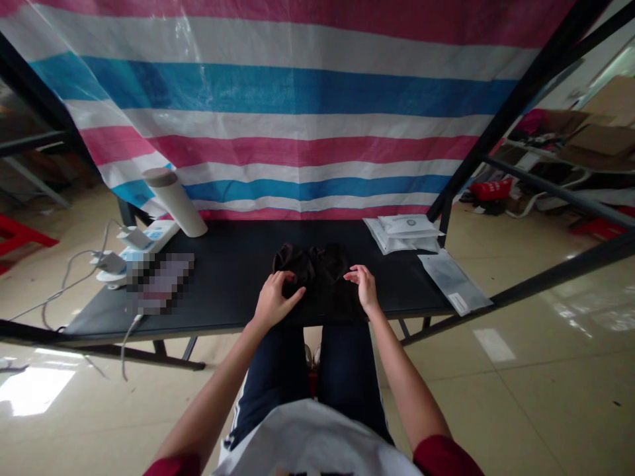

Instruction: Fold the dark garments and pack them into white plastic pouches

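A crumpled dark cloth item, perhaps a garment, lies in the middle of the black table, near its front edge. It blends into the tabletop, so its exact shape is hard to make out. At its left side is my left hand, thumb stretched out away from the fingers and fingertips at the fabric. My right hand is beside the cloth's right end, fingers apart and slightly bent. Neither hand visibly grips the fabric.
White packets are stacked at the back right, with a flat grey-white bag nearer the right edge. On the left are a white cylinder, a power strip with chargers and a blurred-out phone-like object. Striped sheeting hangs behind.
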Demonstrator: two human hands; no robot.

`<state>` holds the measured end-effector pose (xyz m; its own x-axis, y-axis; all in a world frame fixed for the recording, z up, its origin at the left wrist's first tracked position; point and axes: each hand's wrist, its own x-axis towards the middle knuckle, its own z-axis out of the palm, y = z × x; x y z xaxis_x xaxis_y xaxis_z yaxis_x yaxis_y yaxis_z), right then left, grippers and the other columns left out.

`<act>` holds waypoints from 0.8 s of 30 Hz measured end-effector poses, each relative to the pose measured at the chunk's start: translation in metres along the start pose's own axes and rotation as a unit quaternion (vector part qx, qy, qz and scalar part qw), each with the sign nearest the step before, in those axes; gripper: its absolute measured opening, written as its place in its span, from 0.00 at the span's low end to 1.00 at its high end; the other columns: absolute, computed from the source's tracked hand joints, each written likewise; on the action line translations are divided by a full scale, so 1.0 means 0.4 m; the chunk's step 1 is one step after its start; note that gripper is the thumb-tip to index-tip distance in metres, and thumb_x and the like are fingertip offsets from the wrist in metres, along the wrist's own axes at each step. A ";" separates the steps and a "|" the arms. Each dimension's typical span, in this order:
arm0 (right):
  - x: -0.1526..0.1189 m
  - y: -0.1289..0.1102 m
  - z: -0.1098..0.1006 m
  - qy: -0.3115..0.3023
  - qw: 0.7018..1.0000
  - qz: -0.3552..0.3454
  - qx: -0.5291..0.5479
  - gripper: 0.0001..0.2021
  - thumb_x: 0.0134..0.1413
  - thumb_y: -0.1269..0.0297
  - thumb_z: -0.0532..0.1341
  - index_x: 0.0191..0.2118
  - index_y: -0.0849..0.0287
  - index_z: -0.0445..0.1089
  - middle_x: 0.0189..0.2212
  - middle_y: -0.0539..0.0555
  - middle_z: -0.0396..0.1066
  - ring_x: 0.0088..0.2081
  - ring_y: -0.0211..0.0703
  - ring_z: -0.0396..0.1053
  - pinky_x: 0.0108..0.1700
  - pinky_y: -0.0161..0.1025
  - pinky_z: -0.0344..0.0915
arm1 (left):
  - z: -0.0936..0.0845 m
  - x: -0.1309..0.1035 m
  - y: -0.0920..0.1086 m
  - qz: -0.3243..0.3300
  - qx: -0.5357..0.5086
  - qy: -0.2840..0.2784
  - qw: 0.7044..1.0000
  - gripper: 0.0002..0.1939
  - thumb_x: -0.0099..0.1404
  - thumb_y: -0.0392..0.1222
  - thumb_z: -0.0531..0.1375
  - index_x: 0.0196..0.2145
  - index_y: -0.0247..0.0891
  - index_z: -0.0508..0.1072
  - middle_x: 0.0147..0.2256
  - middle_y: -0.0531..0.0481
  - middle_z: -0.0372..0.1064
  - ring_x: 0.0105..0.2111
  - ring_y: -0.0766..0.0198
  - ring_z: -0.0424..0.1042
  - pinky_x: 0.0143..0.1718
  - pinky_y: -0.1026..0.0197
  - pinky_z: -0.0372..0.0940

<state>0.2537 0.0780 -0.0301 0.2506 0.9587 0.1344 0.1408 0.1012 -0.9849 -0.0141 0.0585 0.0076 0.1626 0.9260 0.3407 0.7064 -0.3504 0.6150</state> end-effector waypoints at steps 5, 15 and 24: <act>-0.021 0.001 0.011 -0.082 0.975 -0.095 -0.185 0.15 0.61 0.52 0.54 0.45 0.55 0.70 0.43 0.56 0.77 0.46 0.47 0.74 0.50 0.42 0.66 | 0.028 0.001 -0.044 -0.104 0.002 0.147 0.984 0.07 0.63 0.41 0.54 0.38 0.40 0.69 0.36 0.48 0.70 0.39 0.57 0.70 0.44 0.54 0.65; -0.032 0.012 0.023 -0.046 0.925 -0.153 -0.344 0.13 0.60 0.60 0.56 0.45 0.57 0.73 0.47 0.58 0.75 0.51 0.49 0.70 0.56 0.46 0.61 | -0.044 -0.090 -0.132 -0.116 0.065 0.262 0.956 0.13 0.66 0.43 0.52 0.46 0.38 0.67 0.44 0.43 0.66 0.45 0.55 0.66 0.48 0.53 0.64; -0.066 0.010 0.025 -0.127 0.877 -0.121 -0.448 0.33 0.57 0.46 0.59 0.64 0.54 0.59 0.67 0.59 0.53 0.69 0.56 0.43 0.67 0.62 0.37 | -0.008 -0.103 -0.091 -0.090 0.256 0.069 0.960 0.26 0.68 0.53 0.52 0.58 0.38 0.67 0.60 0.39 0.62 0.62 0.44 0.57 0.60 0.42 0.53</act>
<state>0.2381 0.0559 -0.0386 -0.0960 0.9778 0.1862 0.8842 0.1697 -0.4352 -0.0488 0.0327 -0.0267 -0.0628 0.9252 0.3743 0.9660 -0.0379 0.2557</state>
